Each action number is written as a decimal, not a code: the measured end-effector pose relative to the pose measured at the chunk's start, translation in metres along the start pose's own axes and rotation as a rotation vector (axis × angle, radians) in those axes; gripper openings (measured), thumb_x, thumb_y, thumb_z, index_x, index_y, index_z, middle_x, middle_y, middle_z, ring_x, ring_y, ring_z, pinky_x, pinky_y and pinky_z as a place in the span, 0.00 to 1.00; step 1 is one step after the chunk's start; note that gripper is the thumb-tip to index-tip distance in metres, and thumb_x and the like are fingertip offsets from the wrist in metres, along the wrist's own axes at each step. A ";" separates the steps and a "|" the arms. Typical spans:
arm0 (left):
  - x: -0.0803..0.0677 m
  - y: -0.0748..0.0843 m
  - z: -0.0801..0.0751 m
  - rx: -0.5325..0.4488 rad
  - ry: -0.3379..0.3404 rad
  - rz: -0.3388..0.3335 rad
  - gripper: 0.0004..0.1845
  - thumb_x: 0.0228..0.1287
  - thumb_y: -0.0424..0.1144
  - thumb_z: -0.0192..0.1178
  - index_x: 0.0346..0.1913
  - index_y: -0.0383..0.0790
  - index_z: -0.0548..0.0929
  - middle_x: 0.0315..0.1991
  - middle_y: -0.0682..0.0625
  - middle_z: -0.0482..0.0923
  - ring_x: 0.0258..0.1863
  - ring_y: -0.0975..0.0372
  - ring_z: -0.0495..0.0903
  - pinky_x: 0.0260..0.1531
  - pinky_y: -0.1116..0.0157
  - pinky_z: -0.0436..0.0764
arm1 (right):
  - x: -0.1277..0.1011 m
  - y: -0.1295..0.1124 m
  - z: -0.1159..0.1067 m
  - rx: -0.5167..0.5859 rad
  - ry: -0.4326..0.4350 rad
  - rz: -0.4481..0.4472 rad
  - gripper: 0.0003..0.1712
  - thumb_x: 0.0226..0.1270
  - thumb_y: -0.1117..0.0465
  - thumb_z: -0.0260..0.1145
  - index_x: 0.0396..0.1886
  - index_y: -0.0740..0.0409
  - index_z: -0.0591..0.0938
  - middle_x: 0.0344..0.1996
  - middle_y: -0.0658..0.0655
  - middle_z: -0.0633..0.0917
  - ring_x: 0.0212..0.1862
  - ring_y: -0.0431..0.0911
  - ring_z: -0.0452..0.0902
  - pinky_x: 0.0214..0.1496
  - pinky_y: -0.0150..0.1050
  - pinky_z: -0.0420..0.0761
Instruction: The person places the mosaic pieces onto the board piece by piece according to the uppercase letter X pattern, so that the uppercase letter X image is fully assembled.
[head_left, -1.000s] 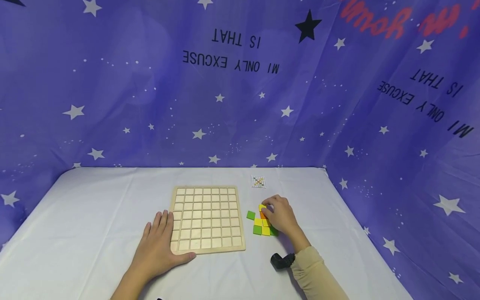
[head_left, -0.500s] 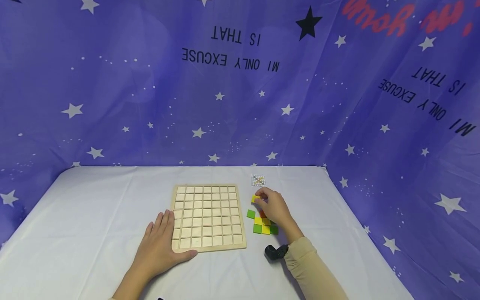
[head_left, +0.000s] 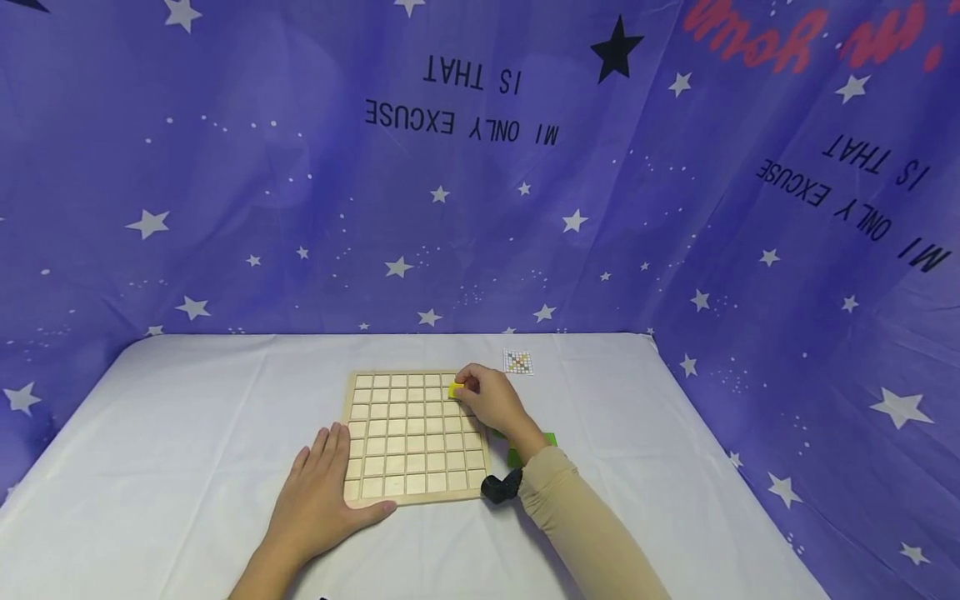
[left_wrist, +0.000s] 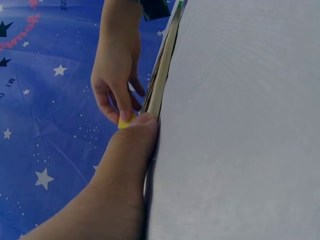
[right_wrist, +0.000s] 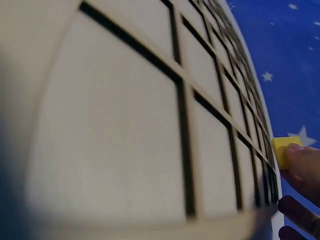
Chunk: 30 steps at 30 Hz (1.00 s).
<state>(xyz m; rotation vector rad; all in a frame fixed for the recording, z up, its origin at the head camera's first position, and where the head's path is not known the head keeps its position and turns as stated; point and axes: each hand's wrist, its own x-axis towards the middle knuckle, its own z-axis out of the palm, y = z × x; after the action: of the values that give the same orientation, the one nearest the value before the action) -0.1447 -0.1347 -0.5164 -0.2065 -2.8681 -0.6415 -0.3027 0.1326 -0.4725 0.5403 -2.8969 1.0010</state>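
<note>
A wooden grid board (head_left: 405, 433) with rows of square recesses lies flat on the white table. My left hand (head_left: 315, 492) rests at its left edge, fingers straight, thumb along the near left corner. Over the far right part of the board, my right hand (head_left: 491, 400) pinches a yellow square tile (head_left: 455, 390) between thumb and fingertips. The right wrist view shows the yellow tile (right_wrist: 282, 152) tilted above the board's grid. Green tiles (head_left: 551, 438) show from under my right forearm, which hides most of the tile group.
A small printed pattern card (head_left: 518, 362) lies beyond the board's right side. A black wrist-worn device (head_left: 501, 487) sits at the right cuff, over the board's near right corner. A purple star-printed curtain (head_left: 480, 208) hangs behind and right of the table.
My right hand has lifted the yellow tile from the tile group and carried it left, past the card, to above the board. My left hand stays in place.
</note>
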 end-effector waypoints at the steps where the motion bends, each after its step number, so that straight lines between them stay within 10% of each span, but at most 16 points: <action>1: 0.000 0.000 0.000 0.000 0.000 -0.002 0.73 0.41 0.83 0.59 0.75 0.25 0.55 0.77 0.32 0.53 0.77 0.40 0.52 0.73 0.42 0.53 | 0.001 -0.002 0.002 -0.021 -0.003 -0.006 0.06 0.68 0.55 0.69 0.42 0.45 0.83 0.29 0.44 0.81 0.33 0.40 0.74 0.40 0.36 0.76; 30: 0.001 -0.001 -0.001 0.008 -0.002 -0.001 0.72 0.42 0.83 0.58 0.75 0.25 0.56 0.77 0.32 0.54 0.77 0.40 0.53 0.73 0.41 0.54 | -0.003 -0.003 0.000 -0.205 -0.061 -0.075 0.14 0.68 0.55 0.68 0.51 0.47 0.87 0.49 0.48 0.84 0.51 0.46 0.77 0.60 0.46 0.78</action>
<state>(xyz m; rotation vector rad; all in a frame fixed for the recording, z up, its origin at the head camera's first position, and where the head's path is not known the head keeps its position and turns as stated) -0.1454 -0.1356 -0.5158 -0.2047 -2.8725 -0.6300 -0.2985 0.1311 -0.4713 0.6705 -2.9592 0.6796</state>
